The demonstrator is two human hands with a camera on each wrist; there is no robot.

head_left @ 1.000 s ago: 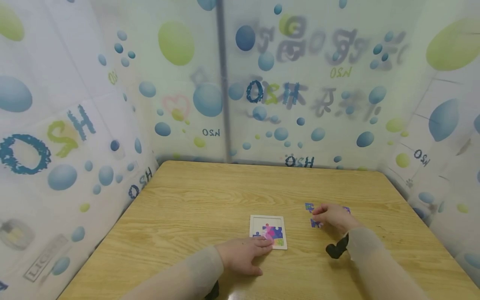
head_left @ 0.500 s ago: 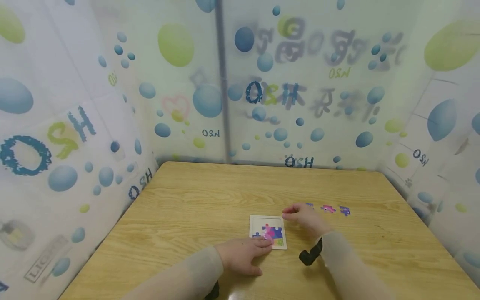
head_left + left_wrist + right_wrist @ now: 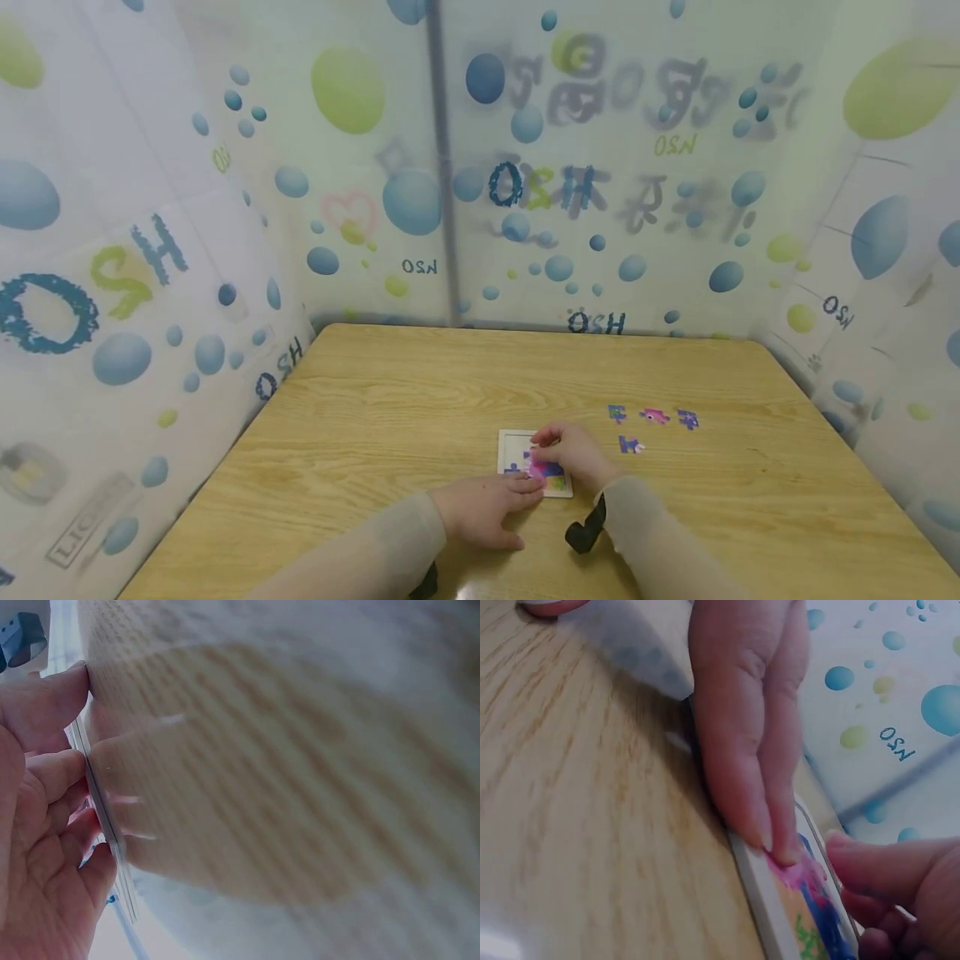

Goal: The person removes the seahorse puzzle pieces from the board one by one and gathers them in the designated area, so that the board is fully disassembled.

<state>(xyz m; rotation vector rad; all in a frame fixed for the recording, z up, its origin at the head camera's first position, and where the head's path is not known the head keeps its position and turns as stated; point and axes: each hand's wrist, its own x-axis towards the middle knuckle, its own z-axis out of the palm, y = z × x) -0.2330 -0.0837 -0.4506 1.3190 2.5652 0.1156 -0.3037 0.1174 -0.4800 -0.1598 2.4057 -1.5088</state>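
Right hand [image 3: 577,457] shifted over flat tray [image 3: 515,445], pink piece [image 3: 655,416] apart, long axis sideways

From where I stand, pale curtains [image 3: 480,242] spotted blue and green surround the wood-grained table [image 3: 450,375] on three sides, a grey vertical strip [image 3: 442,167] at the back.

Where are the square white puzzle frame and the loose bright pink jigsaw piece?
Square white puzzle frame [image 3: 517,447]: head view, bare upper-left interior.
Loose bright pink jigsaw piece [image 3: 656,417]: head view, its middle.
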